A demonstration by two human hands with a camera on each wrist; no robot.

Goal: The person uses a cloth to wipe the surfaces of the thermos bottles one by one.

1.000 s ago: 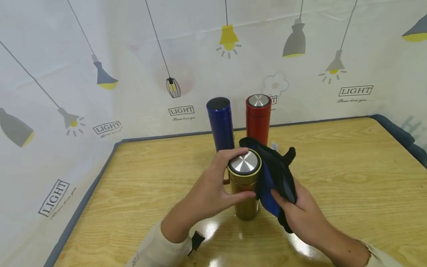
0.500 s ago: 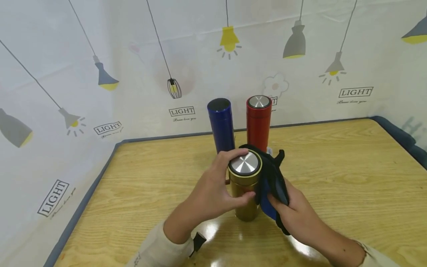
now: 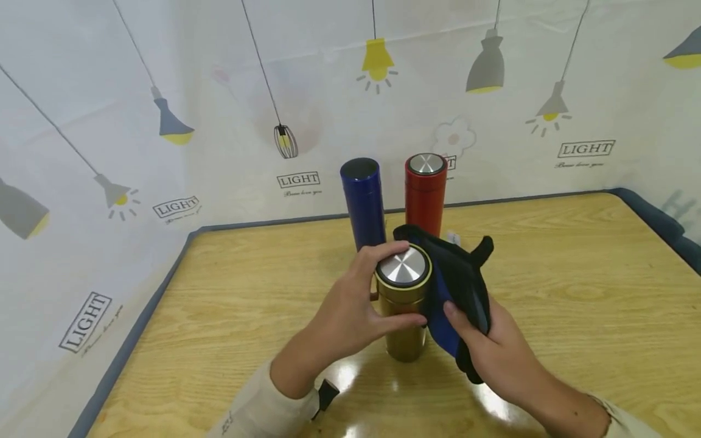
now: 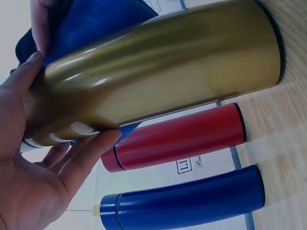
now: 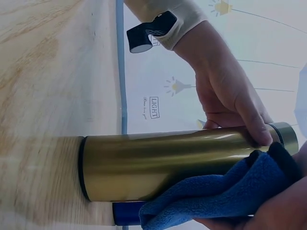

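Note:
A gold thermos (image 3: 404,342) with a silver-topped lid stands upright on the table. My left hand (image 3: 347,307) grips it near the top, with thumb and fingers curled around it. My right hand (image 3: 502,353) holds a blue fleecy cloth (image 3: 465,283) with a black outer side and black edging, pinched under the thumb. The cloth lies against the thermos's right side. In the right wrist view the blue fleece (image 5: 216,191) touches the gold body (image 5: 144,160) below the lid. The right fingers behind the cloth are mostly hidden.
Behind the gold thermos stand a blue thermos (image 3: 364,204) and a red thermos (image 3: 426,198), both upright. The wooden table (image 3: 246,322) ends at a printed backdrop (image 3: 230,121) with a dark blue border. A small black device (image 3: 327,394) sits at the left cuff.
The right hand and cloth shifted left and slightly down along the gold thermos, then back right and up. The left hand and all three thermoses stay in place.

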